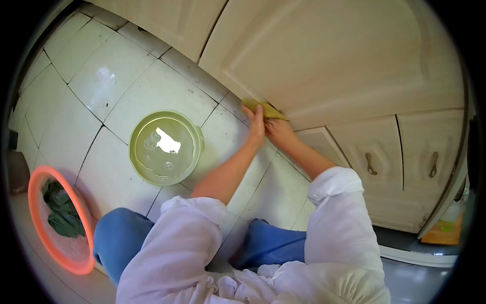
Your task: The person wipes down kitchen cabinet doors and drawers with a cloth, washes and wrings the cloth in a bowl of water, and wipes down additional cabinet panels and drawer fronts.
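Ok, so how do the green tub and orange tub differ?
The green tub is pale, the orange tub bright. The green tub holds clear liquid; the orange tub holds something dark green and crumpled. The green tub sits nearer the left hand than the orange tub. Both are round and open-topped.

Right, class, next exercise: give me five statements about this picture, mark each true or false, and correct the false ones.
1. The left hand and right hand are both at the yellowish cloth. True.
2. The basin is dry. False: clear liquid with some bubbles lies in the green basin.
3. Something dark green lies in the orange tub. True.
4. Sleeves cover both wrists. False: the white sleeves are pushed up, leaving the wrists bare.
5. Two handles show on the cupboard. True.
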Demonstrator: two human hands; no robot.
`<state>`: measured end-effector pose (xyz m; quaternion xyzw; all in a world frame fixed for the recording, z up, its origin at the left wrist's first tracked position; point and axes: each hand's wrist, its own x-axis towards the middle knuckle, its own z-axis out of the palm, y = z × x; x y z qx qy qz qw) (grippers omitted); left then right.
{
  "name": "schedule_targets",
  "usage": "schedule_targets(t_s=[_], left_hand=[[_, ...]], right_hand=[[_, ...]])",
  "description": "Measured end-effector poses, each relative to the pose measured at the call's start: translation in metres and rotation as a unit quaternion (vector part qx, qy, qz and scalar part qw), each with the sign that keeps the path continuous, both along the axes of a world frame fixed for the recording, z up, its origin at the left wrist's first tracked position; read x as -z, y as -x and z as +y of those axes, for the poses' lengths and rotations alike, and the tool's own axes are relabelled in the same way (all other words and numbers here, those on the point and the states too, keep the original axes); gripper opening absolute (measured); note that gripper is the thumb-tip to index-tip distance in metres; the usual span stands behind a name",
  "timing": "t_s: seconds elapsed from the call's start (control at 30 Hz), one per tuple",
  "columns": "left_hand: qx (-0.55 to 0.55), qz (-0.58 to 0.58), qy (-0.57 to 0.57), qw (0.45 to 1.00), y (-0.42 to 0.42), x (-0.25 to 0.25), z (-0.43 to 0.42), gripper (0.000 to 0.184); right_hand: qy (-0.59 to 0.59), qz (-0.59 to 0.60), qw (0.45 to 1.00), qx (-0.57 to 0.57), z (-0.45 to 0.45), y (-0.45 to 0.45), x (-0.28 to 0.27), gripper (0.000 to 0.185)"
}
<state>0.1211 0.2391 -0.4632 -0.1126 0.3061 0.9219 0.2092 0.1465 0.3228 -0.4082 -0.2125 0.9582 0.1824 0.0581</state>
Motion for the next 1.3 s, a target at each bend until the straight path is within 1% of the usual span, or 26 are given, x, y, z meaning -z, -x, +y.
schedule_targets(t_s=[0.03, 0.07, 0.1, 0.17, 0.23, 0.33, 0.37, 0.4, 0.47, 0.53, 0.6, 0.67, 0.73, 0.77, 0.8, 0.83, 0.87, 0.93, 1.0, 1.03, 1.07, 1.1, 1.13, 1.17, 1.23, 1.3], left_hand=[[0.052, -0.029, -0.003, 0.998, -0.025, -0.001, 0.009, 0.080], [0.106, -0.070, -0.045, 0.991, -0.033, -0.017, 0.001, 0.075], [0.161, -0.112, -0.086, 0.977, -0.039, -0.033, -0.008, 0.070], [0.193, -0.118, -0.117, 0.967, -0.054, -0.024, 0.006, 0.067], [0.225, -0.121, -0.149, 0.955, -0.057, -0.025, 0.007, 0.063], [0.256, -0.142, -0.201, 0.935, -0.051, -0.047, 0.005, 0.065], [0.144, -0.111, -0.220, 0.959, -0.045, -0.056, 0.006, 0.067], [0.043, -0.078, -0.236, 0.968, -0.039, -0.072, 0.006, 0.069], [-0.005, -0.052, -0.206, 0.977, -0.012, -0.107, -0.008, 0.077], [-0.052, -0.017, -0.073, 0.996, 0.020, -0.133, -0.023, 0.086], [-0.073, 0.096, 0.055, 0.991, 0.037, -0.129, -0.029, 0.089], [-0.085, 0.197, 0.167, 0.962, 0.032, -0.153, -0.044, 0.087], [-0.099, 0.279, 0.222, 0.929, 0.027, -0.151, -0.035, 0.083], [-0.102, 0.294, 0.208, 0.927, 0.024, -0.161, -0.029, 0.083], [-0.106, 0.371, 0.240, 0.891, 0.017, -0.170, -0.028, 0.082], [-0.113, 0.444, 0.276, 0.845, 0.012, -0.181, -0.025, 0.081], [-0.121, 0.452, 0.274, 0.840, 0.007, -0.193, -0.021, 0.081], [-0.094, 0.612, 0.330, 0.713, -0.009, -0.219, -0.013, 0.078], [-0.092, 0.650, 0.327, 0.680, -0.028, -0.257, 0.001, 0.075], [-0.081, 0.682, 0.319, 0.653, -0.037, -0.275, 0.004, 0.073], [-0.088, 0.682, 0.331, 0.647, -0.041, -0.292, 0.007, 0.073], [-0.123, 0.680, 0.334, 0.641, -0.044, -0.313, 0.015, 0.071], [-0.156, 0.680, 0.335, 0.633, -0.046, -0.335, 0.023, 0.069], [-0.157, 0.683, 0.346, 0.624, -0.047, -0.358, 0.028, 0.069], [-0.192, 0.660, 0.361, 0.630, -0.047, -0.402, 0.027, 0.068], [-0.215, 0.660, 0.375, 0.615, -0.052, -0.437, 0.029, 0.068]], right_hand=[[-0.068, 0.042, 0.996, -0.046, 0.012, -0.027, -0.006, 0.042], [-0.068, 0.042, 0.996, -0.046, 0.024, -0.042, -0.012, 0.042], [-0.086, 0.004, 0.996, -0.025, 0.032, -0.058, -0.019, 0.041], [-0.107, -0.033, 0.994, -0.008, 0.027, -0.070, -0.038, 0.040], [-0.089, -0.202, 0.963, 0.153, 0.009, -0.071, -0.074, 0.042], [-0.069, -0.191, 0.958, 0.204, 0.010, -0.063, -0.087, 0.043], [-0.053, -0.047, 0.994, 0.083, 0.009, -0.053, -0.088, 0.041], [-0.040, 0.102, 0.994, -0.029, 0.002, -0.044, -0.095, 0.038], [0.180, 0.061, 0.982, 0.019, -0.017, -0.008, -0.120, 0.035], [0.191, 0.082, 0.978, 0.028, -0.061, 0.024, -0.163, 0.031], [0.103, 0.033, 0.991, 0.082, -0.053, 0.040, -0.153, 0.028], [0.064, -0.012, 0.989, 0.131, -0.059, 0.039, -0.167, 0.024], [0.094, 0.071, 0.985, 0.128, -0.055, 0.028, -0.171, 0.025], [0.138, 0.095, 0.973, 0.156, -0.052, 0.018, -0.184, 0.026], [0.185, 0.117, 0.959, 0.179, -0.052, 0.007, -0.196, 0.026], [0.181, 0.130, 0.959, 0.174, -0.040, -0.003, -0.207, 0.026], [0.173, 0.155, 0.956, 0.178, -0.026, -0.015, -0.219, 0.025], [0.155, 0.223, 0.945, 0.181, -0.012, -0.047, -0.250, 0.024], [0.151, 0.270, 0.936, 0.167, 0.000, -0.075, -0.289, 0.023], [0.129, 0.288, 0.929, 0.192, 0.008, -0.085, -0.305, 0.024], [0.108, 0.303, 0.921, 0.218, 0.012, -0.090, -0.317, 0.026], [0.119, 0.305, 0.922, 0.207, 0.018, -0.092, -0.331, 0.026], [0.113, 0.348, 0.915, 0.170, 0.025, -0.090, -0.346, 0.026], [0.107, 0.392, 0.904, 0.136, 0.031, -0.090, -0.363, 0.027], [0.145, 0.418, 0.890, 0.108, 0.025, -0.084, -0.406, 0.026], [0.182, 0.448, 0.871, 0.086, 0.029, -0.086, -0.431, 0.025]])
